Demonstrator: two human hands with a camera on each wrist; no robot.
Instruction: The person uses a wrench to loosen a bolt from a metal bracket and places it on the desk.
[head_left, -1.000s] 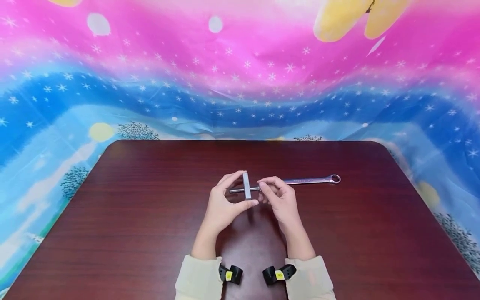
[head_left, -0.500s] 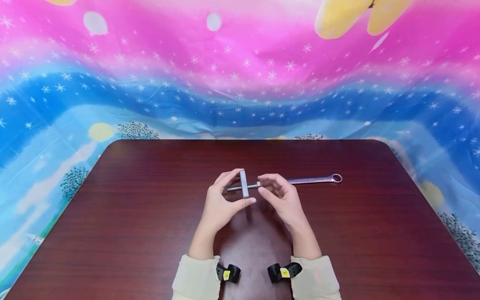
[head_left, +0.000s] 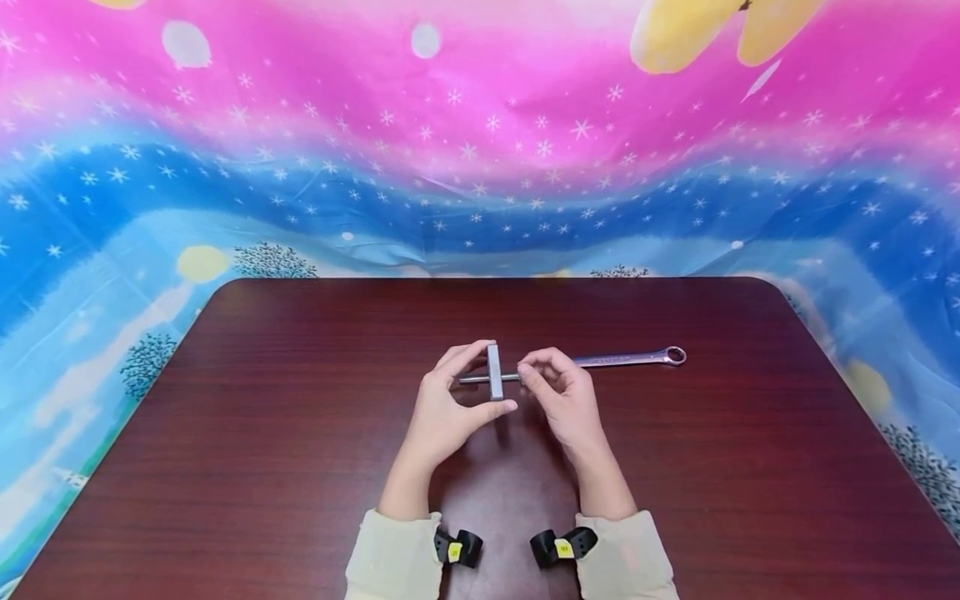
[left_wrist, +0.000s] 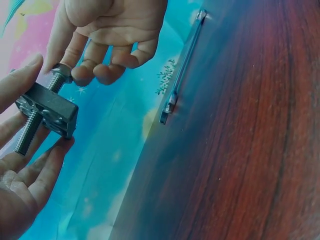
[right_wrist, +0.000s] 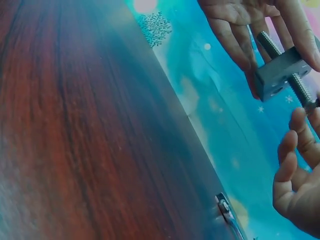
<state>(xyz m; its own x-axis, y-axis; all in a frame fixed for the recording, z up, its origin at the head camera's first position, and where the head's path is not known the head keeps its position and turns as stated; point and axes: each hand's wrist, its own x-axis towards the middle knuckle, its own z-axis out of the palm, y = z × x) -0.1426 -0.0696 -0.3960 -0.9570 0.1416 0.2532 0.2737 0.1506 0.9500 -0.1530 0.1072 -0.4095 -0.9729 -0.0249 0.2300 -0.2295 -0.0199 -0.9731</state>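
My left hand (head_left: 438, 412) grips a small grey metal block (head_left: 495, 373) by its ends, between thumb and fingers, above the table. A threaded bolt (head_left: 472, 380) runs through the block and sticks out on both sides. With thumb and index finger, my right hand (head_left: 572, 408) pinches the hex head at the bolt's right end. In the left wrist view that bolt head (left_wrist: 62, 72) shows against the right hand's fingers, and the block (left_wrist: 52, 107) has small holes in its face. The right wrist view shows the block (right_wrist: 280, 72) too; the bolt head is mostly cut off there.
A long chrome wrench (head_left: 626, 361) lies on the dark red wooden table (head_left: 262, 433), behind and right of the right hand, which hides its near end. A pink and blue patterned cloth (head_left: 480, 167) hangs around the table's back and sides.
Half a second ago the right fingers were spread off the bolt head; now they pinch it again, as one second ago. The block and left hand have shifted slightly right since then.
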